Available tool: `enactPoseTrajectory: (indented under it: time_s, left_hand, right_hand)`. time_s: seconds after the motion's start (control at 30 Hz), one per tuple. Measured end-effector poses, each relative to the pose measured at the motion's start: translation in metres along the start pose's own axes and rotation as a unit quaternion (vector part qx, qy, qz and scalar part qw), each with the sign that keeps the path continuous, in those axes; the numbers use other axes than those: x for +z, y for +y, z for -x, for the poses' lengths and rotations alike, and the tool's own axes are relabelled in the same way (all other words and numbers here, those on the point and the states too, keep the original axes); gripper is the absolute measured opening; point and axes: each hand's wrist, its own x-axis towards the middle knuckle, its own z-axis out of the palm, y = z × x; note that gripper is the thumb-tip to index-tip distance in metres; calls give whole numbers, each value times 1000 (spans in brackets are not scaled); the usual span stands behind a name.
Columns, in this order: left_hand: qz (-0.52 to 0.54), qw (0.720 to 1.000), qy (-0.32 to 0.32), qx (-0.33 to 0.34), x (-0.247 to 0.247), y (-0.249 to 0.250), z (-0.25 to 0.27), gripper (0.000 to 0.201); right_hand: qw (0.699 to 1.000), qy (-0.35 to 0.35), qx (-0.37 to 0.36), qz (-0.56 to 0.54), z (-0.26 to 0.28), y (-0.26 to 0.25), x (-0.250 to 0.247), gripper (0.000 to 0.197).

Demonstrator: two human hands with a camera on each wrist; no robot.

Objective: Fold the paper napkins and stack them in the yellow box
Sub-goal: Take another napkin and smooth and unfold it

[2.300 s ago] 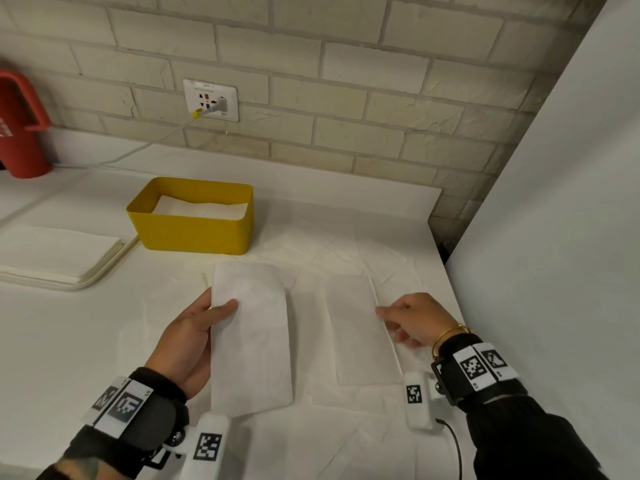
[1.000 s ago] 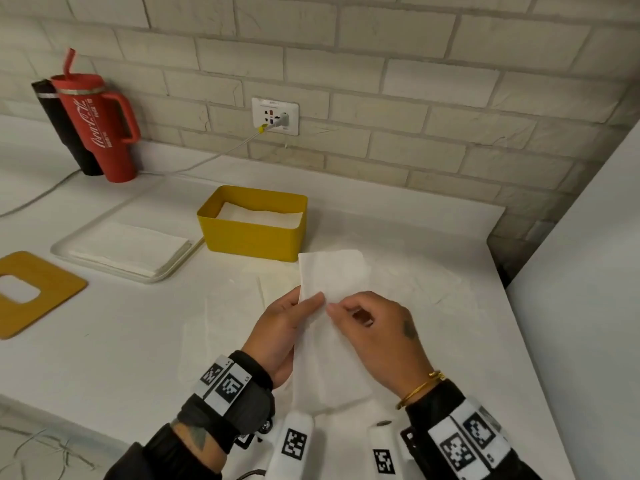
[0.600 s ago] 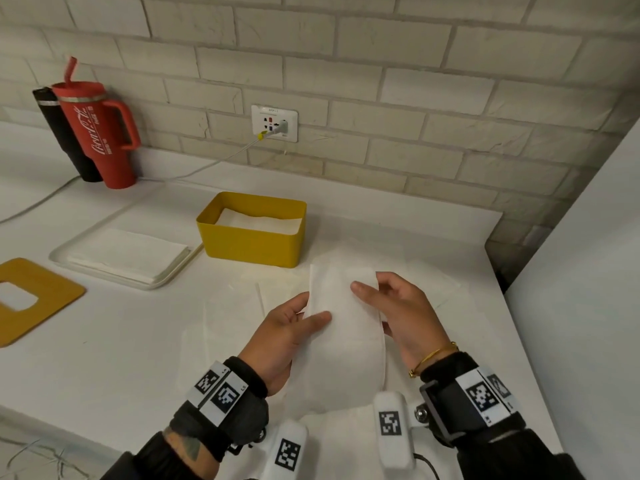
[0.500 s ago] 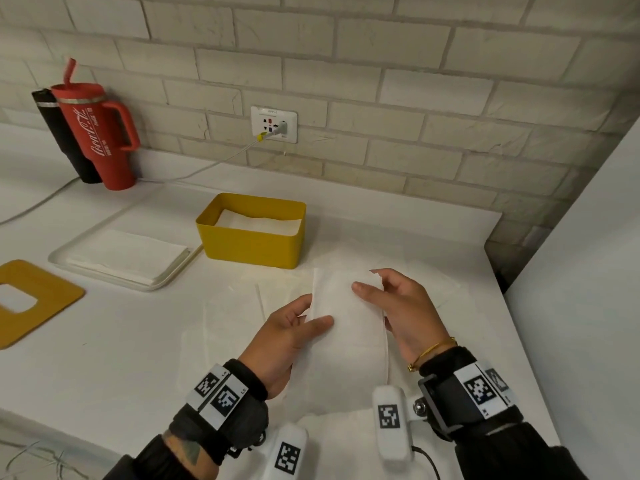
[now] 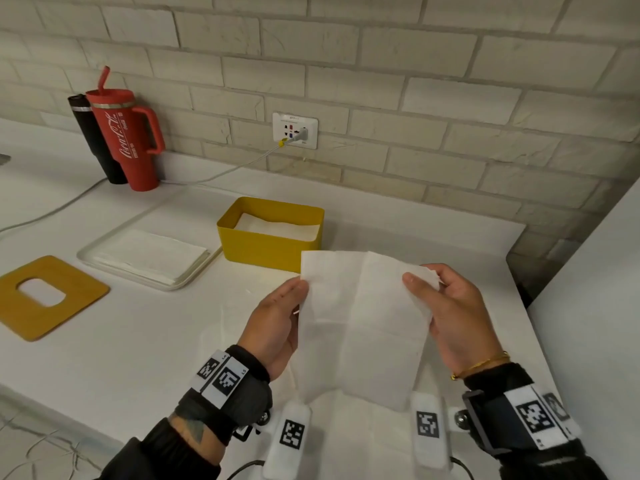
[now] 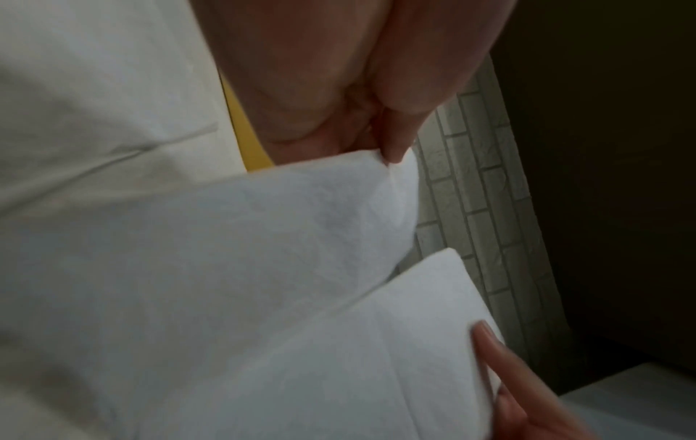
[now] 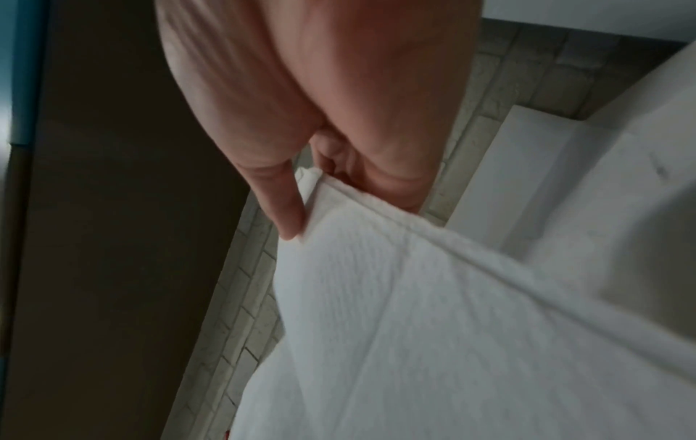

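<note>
Pinching napkin [image 5: 360,317] edges, left hand [image 5: 273,327] and right hand [image 5: 453,317] grips closed, near yellow box [image 5: 270,251]

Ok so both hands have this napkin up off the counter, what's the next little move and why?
Probably bring the right hand across toward the left hand to fold the napkin along its middle crease. Each hand pinches an upper side edge, the sheet hangs opened out, and looks about as wide as the yellow box, which already holds folded napkins.

A napkin [image 5: 360,327] was held above the counter [image 5: 138,341], nearest, a hand at each side edge. Just beyond stood a box [image 5: 270,249] holding napkins. Left of it lay a tray [image 5: 114,268]; far left, two tumblers [image 5: 130,133].
</note>
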Motion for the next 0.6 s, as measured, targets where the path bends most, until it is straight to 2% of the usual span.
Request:
enactPoseTrajectory:
  time_s: [0.1, 0.23, 0.4, 0.6]
  left_hand:
    - [-8, 1000, 7, 17, 2, 10, -1, 28]
    - [-5, 1000, -10, 16, 11, 10, 2, 30]
    - [-10, 998, -53, 25, 23, 3, 11, 31]
    - [-2, 998, -60, 27, 25, 1, 17, 32]
  right_hand:
    - [996, -70, -11, 56, 6, -12, -1, 25]
    - [988, -147, 1, 43, 11, -21, 15, 19]
    - [995, -89, 15, 39, 1, -16, 29, 13]
    - [996, -70, 36, 40, -2, -11, 33, 12]
